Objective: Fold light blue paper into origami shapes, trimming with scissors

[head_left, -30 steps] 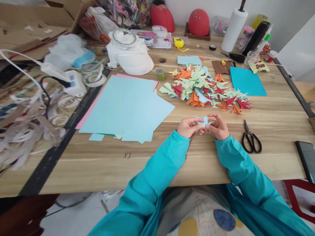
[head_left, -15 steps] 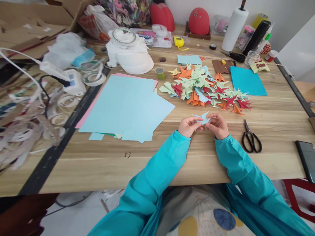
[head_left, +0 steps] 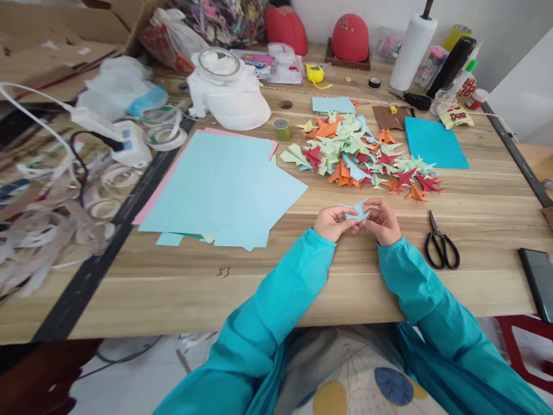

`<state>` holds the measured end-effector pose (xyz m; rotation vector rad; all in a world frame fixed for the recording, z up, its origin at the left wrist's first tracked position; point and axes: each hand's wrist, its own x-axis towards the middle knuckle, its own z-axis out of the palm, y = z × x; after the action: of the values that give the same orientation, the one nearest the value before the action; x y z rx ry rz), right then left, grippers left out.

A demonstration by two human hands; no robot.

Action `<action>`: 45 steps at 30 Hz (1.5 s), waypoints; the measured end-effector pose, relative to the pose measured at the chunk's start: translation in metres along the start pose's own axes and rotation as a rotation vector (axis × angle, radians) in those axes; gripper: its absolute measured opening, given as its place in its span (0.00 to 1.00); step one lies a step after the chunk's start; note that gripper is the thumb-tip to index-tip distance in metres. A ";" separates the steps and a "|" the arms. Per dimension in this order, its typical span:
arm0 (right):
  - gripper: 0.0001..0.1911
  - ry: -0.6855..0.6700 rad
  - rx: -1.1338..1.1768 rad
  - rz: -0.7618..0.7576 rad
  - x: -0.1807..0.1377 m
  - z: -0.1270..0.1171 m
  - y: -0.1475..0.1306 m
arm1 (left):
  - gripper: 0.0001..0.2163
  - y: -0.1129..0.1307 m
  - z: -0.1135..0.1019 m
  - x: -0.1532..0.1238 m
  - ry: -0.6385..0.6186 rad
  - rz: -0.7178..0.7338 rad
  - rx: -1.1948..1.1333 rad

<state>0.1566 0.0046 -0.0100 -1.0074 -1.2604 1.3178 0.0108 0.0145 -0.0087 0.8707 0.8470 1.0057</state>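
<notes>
In the head view, the left hand [head_left: 331, 223] and right hand [head_left: 383, 223] are pinching a blue paper figure [head_left: 360, 211], fingers of both closing on it. They are holding it over the counter [head_left: 276, 294], nearer than the paper pile [head_left: 341, 144]. Scissors [head_left: 441, 246] are lying rightward; sheets [head_left: 211, 184] are resting leftward.

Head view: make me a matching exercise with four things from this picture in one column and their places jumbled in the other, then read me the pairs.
Things:
1. folded light-blue paper
2. scissors
3. phone
4. red dome

Places:
A. on the table, between the right hand and the phone
B. on a brown base near the wall
C. held by the left hand and the right hand
D. at the picture's right edge

Pairs: 1-C, 2-A, 3-D, 4-B.
</notes>
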 end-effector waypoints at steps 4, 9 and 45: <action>0.19 0.024 0.011 -0.024 0.002 0.000 0.004 | 0.19 -0.004 -0.005 0.005 0.007 -0.019 -0.030; 0.15 0.086 0.043 -0.020 0.005 -0.001 0.006 | 0.18 -0.005 -0.008 0.006 -0.016 -0.023 -0.045; 0.08 -0.004 -0.107 -0.112 0.002 -0.002 0.001 | 0.19 -0.005 -0.011 0.009 0.089 -0.028 -0.060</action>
<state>0.1581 0.0066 -0.0107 -0.9943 -1.3823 1.1769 0.0057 0.0233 -0.0194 0.7655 0.8973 1.0471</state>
